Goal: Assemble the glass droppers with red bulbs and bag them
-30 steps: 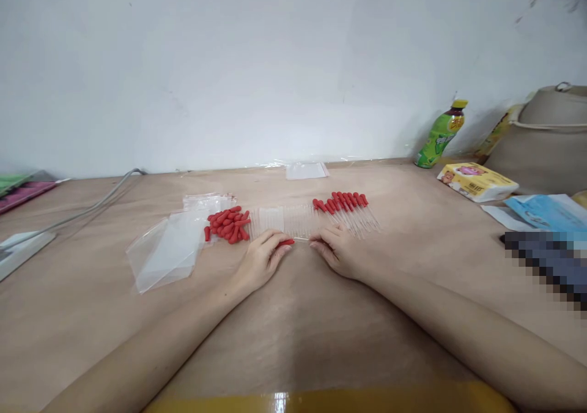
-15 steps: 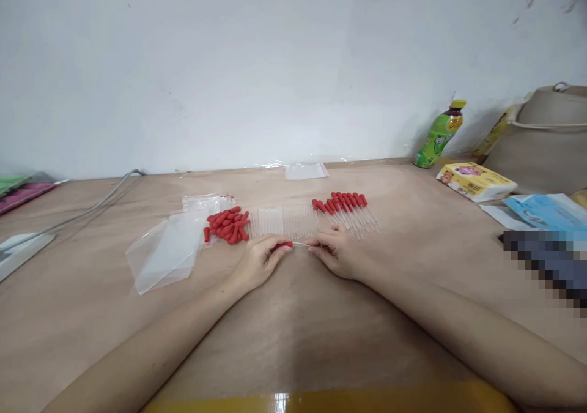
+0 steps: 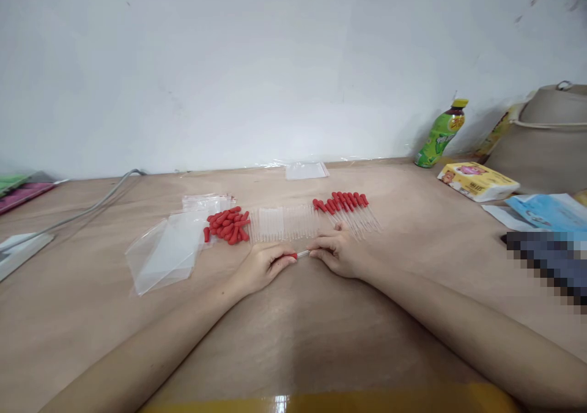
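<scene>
My left hand (image 3: 266, 266) pinches a red rubber dropper bulb (image 3: 293, 256) between thumb and fingers. My right hand (image 3: 337, 251) grips a clear glass pipette tube (image 3: 303, 253), whose end meets the bulb's mouth; how deep it sits inside I cannot tell. Just beyond my hands lies a row of clear tubes (image 3: 284, 222) without bulbs. A pile of loose red bulbs (image 3: 228, 223) is at that row's left end. On its right, several droppers with red bulbs fitted (image 3: 346, 202) lie side by side, slanting.
Clear plastic bags (image 3: 172, 248) lie left of the bulbs, and a small bag (image 3: 306, 171) is near the wall. At right are a green bottle (image 3: 440, 134), a yellow tissue pack (image 3: 479, 180), a blue packet (image 3: 548, 211) and a beige bag (image 3: 541, 144). A grey cable (image 3: 101, 200) crosses the left side.
Both hands have come slightly nearer to me with the bulb and tube. More of the bulb's mouth shows beyond my left fingertips. The things lying on the table have stayed put.
</scene>
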Demonstrator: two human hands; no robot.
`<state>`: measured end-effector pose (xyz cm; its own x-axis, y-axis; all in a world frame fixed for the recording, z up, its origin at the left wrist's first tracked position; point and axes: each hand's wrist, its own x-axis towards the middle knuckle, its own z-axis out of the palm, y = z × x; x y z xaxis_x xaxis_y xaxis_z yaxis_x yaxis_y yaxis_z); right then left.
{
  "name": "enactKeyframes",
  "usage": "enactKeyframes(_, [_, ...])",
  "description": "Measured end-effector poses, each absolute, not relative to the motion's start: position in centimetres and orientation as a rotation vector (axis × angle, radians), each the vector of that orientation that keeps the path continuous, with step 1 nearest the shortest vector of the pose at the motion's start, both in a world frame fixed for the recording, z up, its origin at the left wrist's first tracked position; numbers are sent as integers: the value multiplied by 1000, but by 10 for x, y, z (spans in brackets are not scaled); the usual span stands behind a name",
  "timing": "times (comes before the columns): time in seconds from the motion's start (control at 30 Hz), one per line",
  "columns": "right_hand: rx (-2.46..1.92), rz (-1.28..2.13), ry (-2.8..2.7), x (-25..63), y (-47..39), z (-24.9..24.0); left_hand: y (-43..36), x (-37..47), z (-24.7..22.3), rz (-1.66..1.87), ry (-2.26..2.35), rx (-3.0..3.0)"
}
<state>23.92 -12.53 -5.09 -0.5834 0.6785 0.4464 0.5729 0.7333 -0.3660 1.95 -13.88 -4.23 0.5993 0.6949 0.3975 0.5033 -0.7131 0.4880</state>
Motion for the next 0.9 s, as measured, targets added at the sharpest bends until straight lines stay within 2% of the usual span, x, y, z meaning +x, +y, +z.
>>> enactKeyframes(0.13, [-964,152,-2351,236,-125,-51,-134,18,-46,846,998,2589])
enactKeyframes(0.37, [-870,325,-2234,238,-118,-46,-119,12,-49,1094,1088,2548])
enactKeyframes(0.9, [-879,19,-2335,233,-119,-52,-127,18,-52,1080,1005,2562])
